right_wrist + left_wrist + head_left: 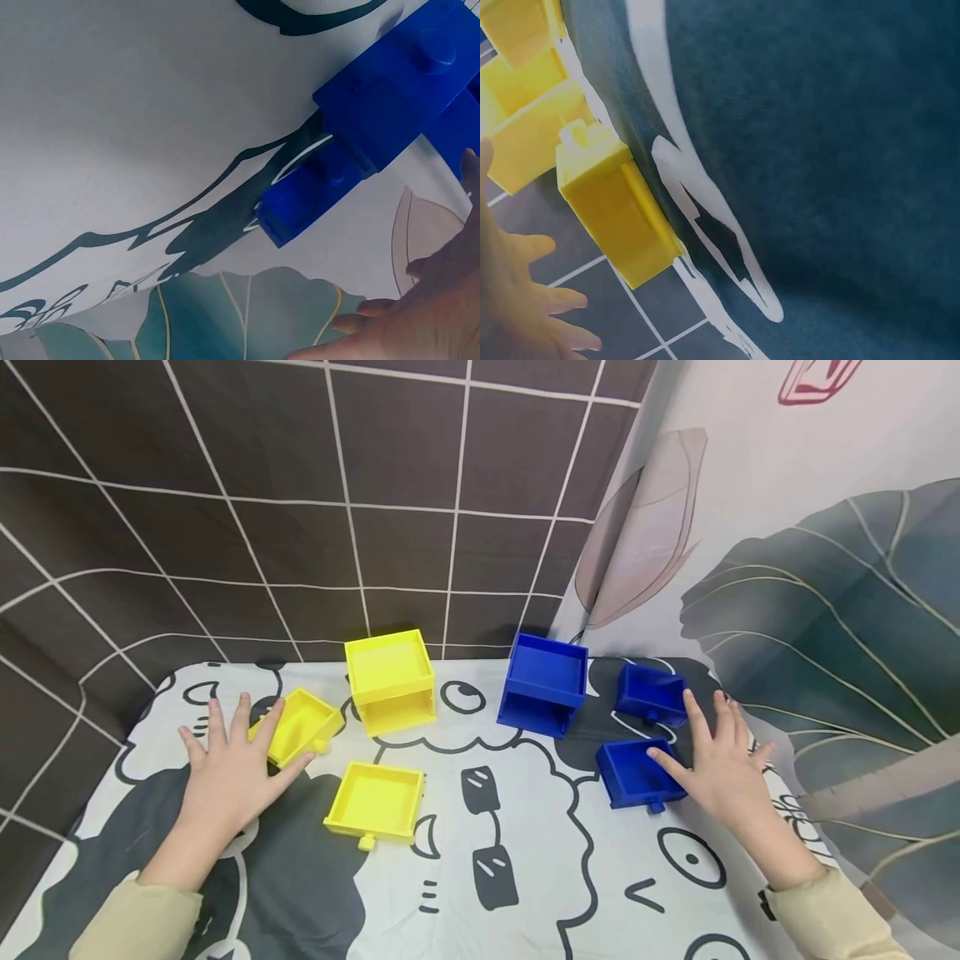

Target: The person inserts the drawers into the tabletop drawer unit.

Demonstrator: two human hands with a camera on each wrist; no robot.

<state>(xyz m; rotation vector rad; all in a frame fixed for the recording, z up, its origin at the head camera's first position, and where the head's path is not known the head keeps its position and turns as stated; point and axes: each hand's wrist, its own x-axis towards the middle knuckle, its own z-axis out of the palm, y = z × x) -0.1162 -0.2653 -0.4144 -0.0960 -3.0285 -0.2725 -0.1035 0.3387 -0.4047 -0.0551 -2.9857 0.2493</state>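
Note:
My left hand (228, 781) is spread wide and holds nothing. Its index finger overlaps a small yellow drawer (303, 727) in the head view. A second yellow drawer (377, 800) with a knob lies right of that hand; behind it stands the yellow cabinet (390, 681), its front hollow. On the other side my right hand (727, 768) is also spread, with nothing in its grasp. Its thumb overlaps the edge of the nearer blue drawer (637, 772), and its fingertips are close to the farther blue drawer (651, 693). The blue cabinet (543, 683) stands left of both.
A cartoon-printed cloth (525, 827) covers the table. Behind rises a dark curtain (405, 460) with a white grid. On the right hangs a pale curtain (750, 460) with large leaf prints, coming down close to the table's right edge.

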